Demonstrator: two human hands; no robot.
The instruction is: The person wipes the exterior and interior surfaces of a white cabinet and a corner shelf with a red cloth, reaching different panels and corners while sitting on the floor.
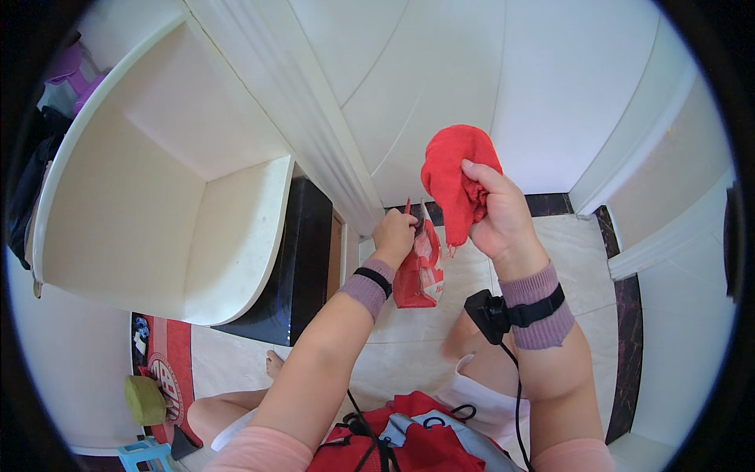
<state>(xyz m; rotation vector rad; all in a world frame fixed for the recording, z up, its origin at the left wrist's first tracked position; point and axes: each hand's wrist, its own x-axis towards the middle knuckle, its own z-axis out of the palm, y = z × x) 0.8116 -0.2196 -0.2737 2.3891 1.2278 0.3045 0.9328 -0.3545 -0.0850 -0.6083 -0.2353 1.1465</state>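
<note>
My right hand (501,215) grips a bunched red cloth (457,168), thumb pressed on top and a frayed end hanging below. To its left, my left hand (396,236) holds a red and white bag (417,280) by its upper edge. The bag's mouth gapes upward, and what is inside cannot be made out. It bears some printing. Both hands are in front of a white panelled door or wall (436,76), above the pale tiled floor (407,360).
A curved white shelf unit (236,230) stands at left, with a black box (309,253) under it. Further left are a red mat (174,354), a green stool or cushion (144,400) and a blue plastic stool (146,454). A cable (518,383) runs from my right wrist's device (489,315).
</note>
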